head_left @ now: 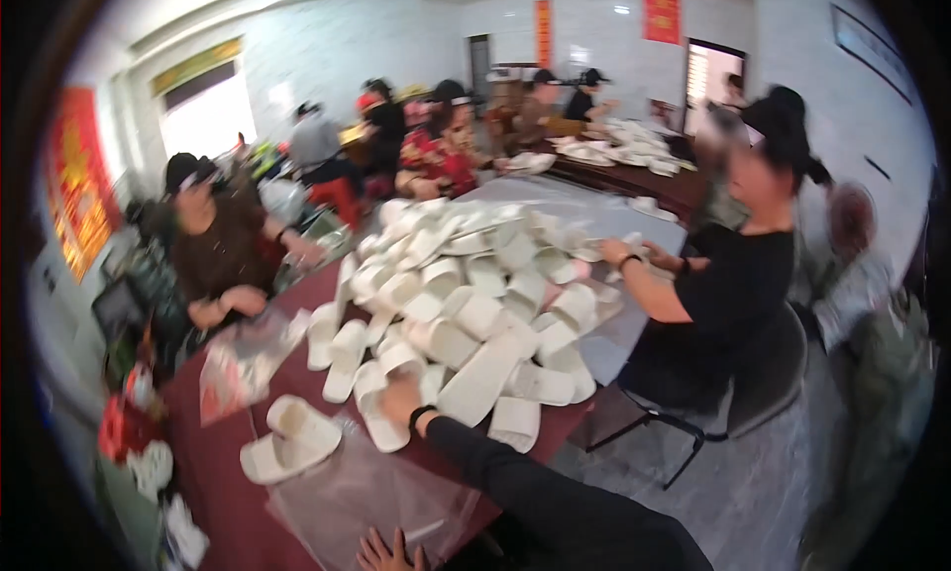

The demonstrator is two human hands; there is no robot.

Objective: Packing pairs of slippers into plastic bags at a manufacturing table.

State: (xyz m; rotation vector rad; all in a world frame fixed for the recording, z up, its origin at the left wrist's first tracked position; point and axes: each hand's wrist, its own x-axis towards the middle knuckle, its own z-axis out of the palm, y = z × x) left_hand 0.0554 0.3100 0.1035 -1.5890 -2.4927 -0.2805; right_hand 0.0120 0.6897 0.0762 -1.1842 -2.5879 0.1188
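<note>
My right hand (401,401), with a black band at the wrist, reaches into the near edge of a heap of white slide slippers (485,309). It touches the slippers there, beside one white slipper (378,413); its fingertips are hidden among them. Low in the picture, my left hand (393,554) has its fingers spread over a clear plastic bag (371,497) lying flat on the dark red table (223,462). Left of that bag, a pair of white slippers (292,440) rests with one overlapping the other. My left hand holds nothing visible.
Another clear bag (243,368) with pinkish contents lies at the table's left. A person in black (743,274) sits on the right, handling a slipper; one in brown (223,254) is opposite on the left. More slippers (634,145) cover a far table. A red container (127,427) stands left.
</note>
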